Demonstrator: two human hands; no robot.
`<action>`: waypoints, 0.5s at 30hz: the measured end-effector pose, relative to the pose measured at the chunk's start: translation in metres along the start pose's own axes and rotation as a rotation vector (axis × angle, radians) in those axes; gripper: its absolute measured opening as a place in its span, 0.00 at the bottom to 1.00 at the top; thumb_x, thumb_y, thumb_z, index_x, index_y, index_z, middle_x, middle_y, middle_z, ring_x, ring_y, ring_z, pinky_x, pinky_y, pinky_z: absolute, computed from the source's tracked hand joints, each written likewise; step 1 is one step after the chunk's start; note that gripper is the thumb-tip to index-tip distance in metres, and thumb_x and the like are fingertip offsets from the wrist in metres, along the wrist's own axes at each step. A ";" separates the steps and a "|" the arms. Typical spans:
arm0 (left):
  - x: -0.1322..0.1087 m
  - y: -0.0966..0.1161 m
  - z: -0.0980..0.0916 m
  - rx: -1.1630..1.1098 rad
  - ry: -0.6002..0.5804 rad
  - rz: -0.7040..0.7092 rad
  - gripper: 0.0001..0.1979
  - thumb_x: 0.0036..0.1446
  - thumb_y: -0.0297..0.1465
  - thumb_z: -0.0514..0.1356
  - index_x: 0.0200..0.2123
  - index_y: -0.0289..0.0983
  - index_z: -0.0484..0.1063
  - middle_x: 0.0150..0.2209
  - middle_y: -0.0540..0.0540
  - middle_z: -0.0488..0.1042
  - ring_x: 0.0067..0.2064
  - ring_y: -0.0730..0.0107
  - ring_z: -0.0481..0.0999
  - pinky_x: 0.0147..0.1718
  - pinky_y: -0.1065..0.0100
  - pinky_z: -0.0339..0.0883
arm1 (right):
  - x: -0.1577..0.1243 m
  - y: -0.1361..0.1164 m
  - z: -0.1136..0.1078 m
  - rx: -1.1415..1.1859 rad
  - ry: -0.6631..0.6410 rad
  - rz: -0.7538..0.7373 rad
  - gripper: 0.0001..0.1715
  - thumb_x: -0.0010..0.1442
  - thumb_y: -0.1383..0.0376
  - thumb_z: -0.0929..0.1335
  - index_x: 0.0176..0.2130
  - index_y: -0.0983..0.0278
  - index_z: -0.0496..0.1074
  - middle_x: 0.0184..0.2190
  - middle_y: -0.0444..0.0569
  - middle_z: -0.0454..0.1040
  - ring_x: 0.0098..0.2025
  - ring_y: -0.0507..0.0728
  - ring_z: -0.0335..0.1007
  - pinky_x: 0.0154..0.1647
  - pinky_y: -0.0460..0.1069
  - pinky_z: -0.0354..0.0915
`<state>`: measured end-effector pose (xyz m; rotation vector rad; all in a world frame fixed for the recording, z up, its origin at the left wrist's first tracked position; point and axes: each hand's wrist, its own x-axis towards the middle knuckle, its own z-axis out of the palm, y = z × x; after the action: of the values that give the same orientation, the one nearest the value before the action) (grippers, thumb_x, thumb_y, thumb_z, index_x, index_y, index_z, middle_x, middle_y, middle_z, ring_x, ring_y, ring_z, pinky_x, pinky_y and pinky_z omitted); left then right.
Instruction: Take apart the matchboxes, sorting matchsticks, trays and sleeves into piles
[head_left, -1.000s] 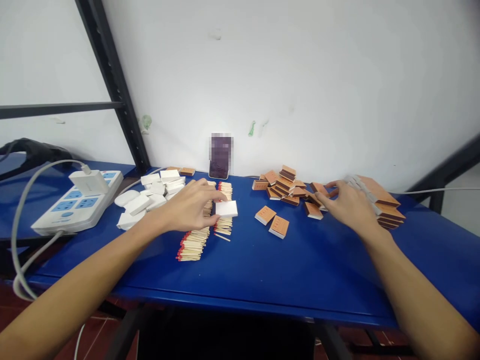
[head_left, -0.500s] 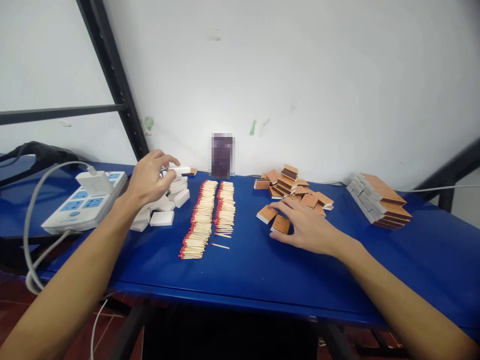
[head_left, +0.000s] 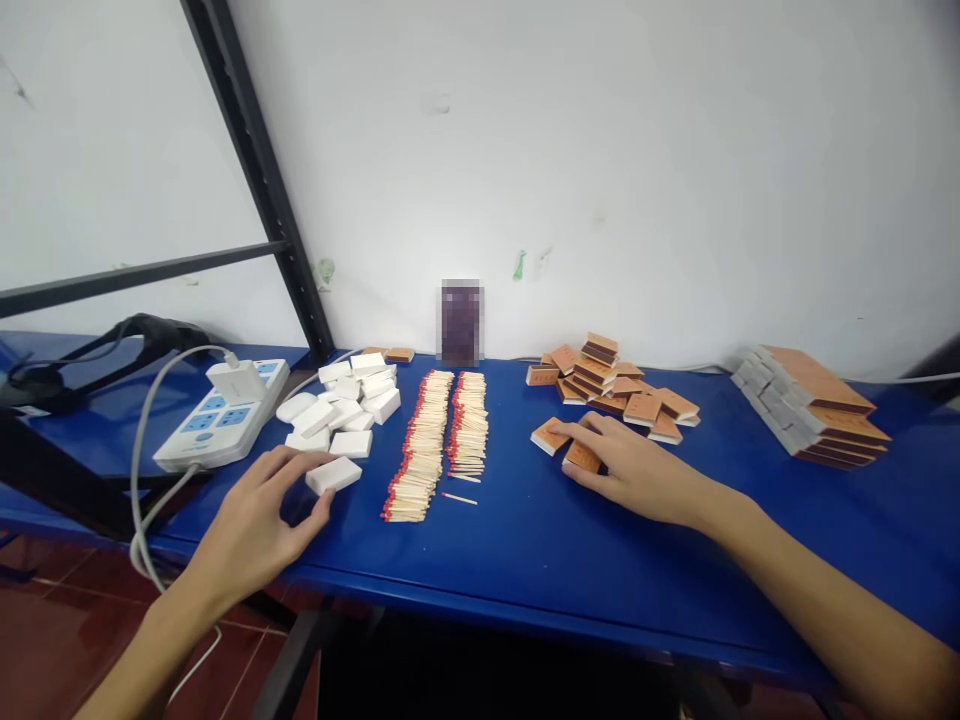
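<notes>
Our blue table (head_left: 495, 550) ends at a straight front edge that both our forearms cross, and at the back it meets the white wall (head_left: 675, 200). At left, the white power strip (head_left: 217, 425) and a black rack post (head_left: 262, 170) limit our sideways room. In front of the two match rows (head_left: 420, 450), a band of bare blue runs to the front edge, with one loose match (head_left: 459, 498) lying on its own behind it. More bare surface lies between the rows and our right hand (head_left: 637, 468), and from there across to the orange matchbox stack (head_left: 825, 400).

Our left hand (head_left: 255, 510) is partly open, thumb and fingers at the left end of a white block (head_left: 335, 474); we cannot tell whether they grip it or merely touch it. That block lies just in front of the white pile (head_left: 352, 410), left of the matches. Our right hand is spread low over a pair of orange matchboxes (head_left: 550, 436), its thumb by the nearer one; whether it grips either, we cannot tell. The loose orange pile (head_left: 600, 380) sits just behind that hand.
</notes>
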<state>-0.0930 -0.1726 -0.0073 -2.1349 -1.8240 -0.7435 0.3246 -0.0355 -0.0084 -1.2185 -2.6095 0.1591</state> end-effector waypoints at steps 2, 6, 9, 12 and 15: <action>-0.002 -0.004 0.001 -0.003 -0.022 -0.048 0.18 0.61 0.41 0.57 0.52 0.43 0.71 0.42 0.45 0.74 0.39 0.60 0.76 0.40 0.61 0.71 | 0.000 0.002 0.002 0.002 0.022 0.017 0.29 0.67 0.51 0.62 0.65 0.52 0.62 0.42 0.51 0.70 0.42 0.61 0.73 0.43 0.57 0.70; -0.004 -0.004 0.004 0.024 0.026 -0.122 0.21 0.60 0.43 0.58 0.53 0.42 0.71 0.45 0.43 0.72 0.36 0.61 0.75 0.35 0.61 0.70 | 0.001 0.005 0.006 -0.039 0.062 0.075 0.26 0.68 0.52 0.61 0.62 0.52 0.66 0.42 0.52 0.70 0.40 0.61 0.74 0.42 0.57 0.71; 0.000 0.006 0.005 -0.010 0.124 -0.116 0.19 0.59 0.42 0.58 0.51 0.43 0.72 0.44 0.44 0.71 0.38 0.60 0.74 0.38 0.60 0.69 | 0.001 0.006 0.007 -0.077 0.147 0.114 0.27 0.67 0.51 0.61 0.62 0.55 0.66 0.47 0.55 0.68 0.43 0.63 0.74 0.41 0.57 0.71; 0.014 0.020 0.003 -0.131 0.202 -0.044 0.11 0.60 0.38 0.59 0.44 0.43 0.74 0.35 0.48 0.68 0.34 0.64 0.71 0.35 0.63 0.66 | 0.002 -0.001 0.004 -0.046 0.249 0.094 0.30 0.65 0.51 0.63 0.63 0.56 0.64 0.50 0.56 0.67 0.48 0.65 0.72 0.45 0.59 0.72; 0.043 0.040 0.002 -0.285 0.319 0.067 0.05 0.59 0.33 0.59 0.38 0.42 0.73 0.26 0.53 0.62 0.26 0.70 0.62 0.28 0.66 0.59 | 0.007 -0.016 0.002 0.082 0.314 -0.009 0.30 0.63 0.54 0.68 0.62 0.55 0.63 0.50 0.54 0.67 0.51 0.64 0.70 0.51 0.62 0.70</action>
<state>-0.0500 -0.1429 0.0194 -2.0751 -1.5501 -1.3099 0.3077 -0.0404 -0.0058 -1.1043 -2.3141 0.0656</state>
